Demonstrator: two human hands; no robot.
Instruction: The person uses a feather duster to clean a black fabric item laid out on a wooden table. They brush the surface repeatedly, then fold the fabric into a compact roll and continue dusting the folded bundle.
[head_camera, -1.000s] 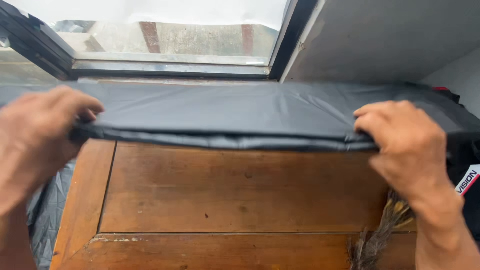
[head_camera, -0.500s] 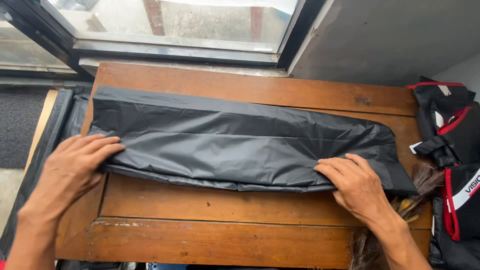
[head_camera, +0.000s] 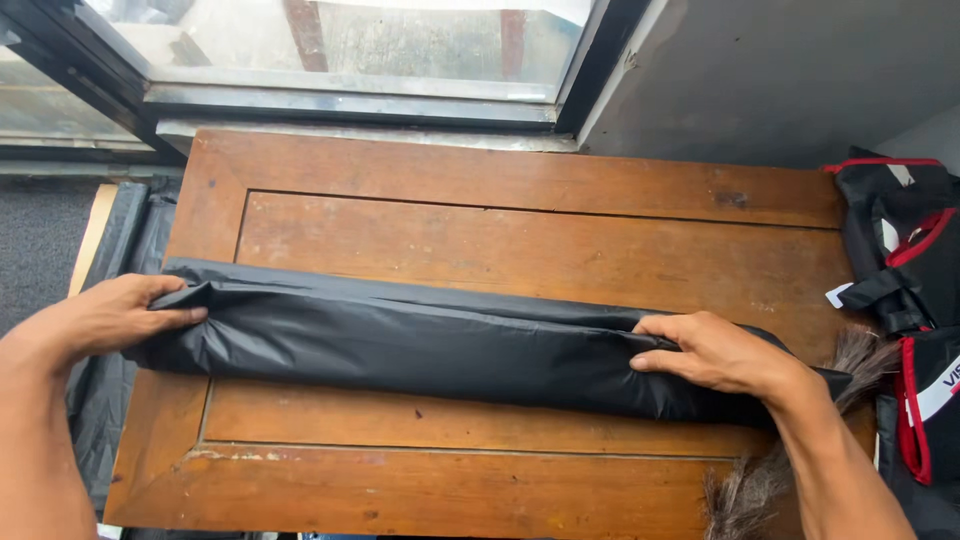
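Glossy, creased black plastic sheet (head_camera: 420, 345), folded into a long narrow band across the worn wooden worktop (head_camera: 520, 215) nearer its front edge, each end pinched in a closed grip by left hand (head_camera: 120, 312) and right hand (head_camera: 715, 352); its right tip hidden under the wrist.

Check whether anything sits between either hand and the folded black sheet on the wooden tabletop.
Nothing visible does. The left hand grips one end of the black sheet and the right hand presses on the other end, both in direct contact on the wooden tabletop.
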